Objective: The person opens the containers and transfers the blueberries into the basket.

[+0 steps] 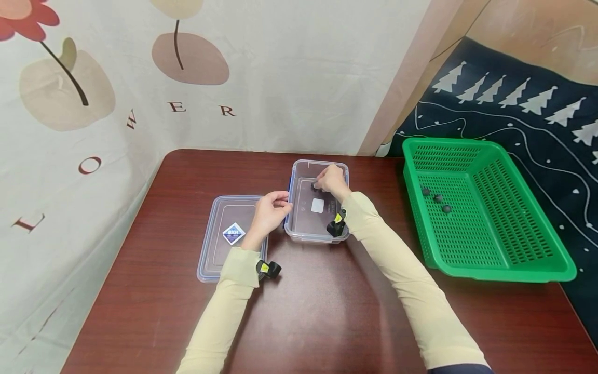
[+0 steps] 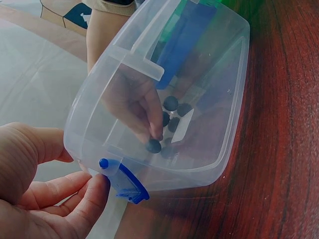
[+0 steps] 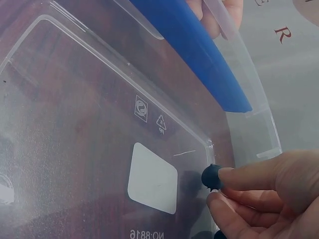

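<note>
The right hand pinches 1 small, dark, round ball inside the clear, rectangular plastic box, beyond its square white label, while the left hand, farther off, touches the box, grip unclear.

1. Box: on the table.
2. Lid: left of the box, nearer the person.
3. Basket: right of the box, three balls inside.
4. Left hand: at the box's left wall.
5. Right hand, pinched ball: inside the box.
6. Backdrop: behind the box.
</note>
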### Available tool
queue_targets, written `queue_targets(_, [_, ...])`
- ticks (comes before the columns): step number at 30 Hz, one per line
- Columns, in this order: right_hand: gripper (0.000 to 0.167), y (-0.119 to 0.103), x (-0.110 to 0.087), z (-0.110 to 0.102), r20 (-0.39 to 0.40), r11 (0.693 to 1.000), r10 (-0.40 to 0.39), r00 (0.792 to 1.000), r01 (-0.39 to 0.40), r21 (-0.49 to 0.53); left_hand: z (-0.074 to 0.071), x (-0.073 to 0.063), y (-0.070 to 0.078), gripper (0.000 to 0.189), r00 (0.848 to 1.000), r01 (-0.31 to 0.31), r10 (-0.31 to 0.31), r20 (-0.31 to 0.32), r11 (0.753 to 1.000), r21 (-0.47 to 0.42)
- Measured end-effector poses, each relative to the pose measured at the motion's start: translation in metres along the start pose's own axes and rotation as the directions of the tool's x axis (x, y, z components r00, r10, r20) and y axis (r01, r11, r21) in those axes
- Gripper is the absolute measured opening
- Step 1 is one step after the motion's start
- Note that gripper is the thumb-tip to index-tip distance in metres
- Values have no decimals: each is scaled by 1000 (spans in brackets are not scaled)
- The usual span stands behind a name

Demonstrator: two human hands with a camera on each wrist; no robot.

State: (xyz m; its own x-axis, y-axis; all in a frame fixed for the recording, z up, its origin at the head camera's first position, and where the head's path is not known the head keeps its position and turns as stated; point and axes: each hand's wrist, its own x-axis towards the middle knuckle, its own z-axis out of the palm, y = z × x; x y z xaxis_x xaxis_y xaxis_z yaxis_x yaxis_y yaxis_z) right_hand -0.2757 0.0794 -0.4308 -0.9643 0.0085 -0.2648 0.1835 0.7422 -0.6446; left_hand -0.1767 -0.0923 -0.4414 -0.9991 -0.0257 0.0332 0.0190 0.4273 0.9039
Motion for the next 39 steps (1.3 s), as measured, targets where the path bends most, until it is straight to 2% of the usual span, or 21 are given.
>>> queue_targets(9, [17, -1, 5, 2, 16, 998, 30, 999, -30, 55, 1, 0, 1, 32, 1000, -6, 6, -2, 1000, 11])
queue_targets(21, [9, 0, 1, 2, 26, 1000, 4, 1000, -4, 1, 0, 0, 1, 31, 1000, -11, 11, 3, 1000, 8])
queue_targets(26, [13, 0, 2, -2, 13, 999, -17, 1000, 16, 52, 0, 0, 0, 32, 1000, -18, 18, 2, 1000, 9])
queue_targets(32, [16, -3, -1, -18, 21, 986, -34, 999, 30, 163, 0, 0, 1, 32, 1000, -23, 23, -6, 1000, 15])
queue_targets(36, [19, -4, -6, -36, 39, 966, -28, 999, 17, 257, 0, 0, 0, 31, 1000, -17, 17, -3, 1000, 10])
queue_targets(39, [22, -3, -10, -52, 39, 960, -26, 999, 14, 279, 0, 0, 1, 32, 1000, -10, 10, 1, 1000, 10])
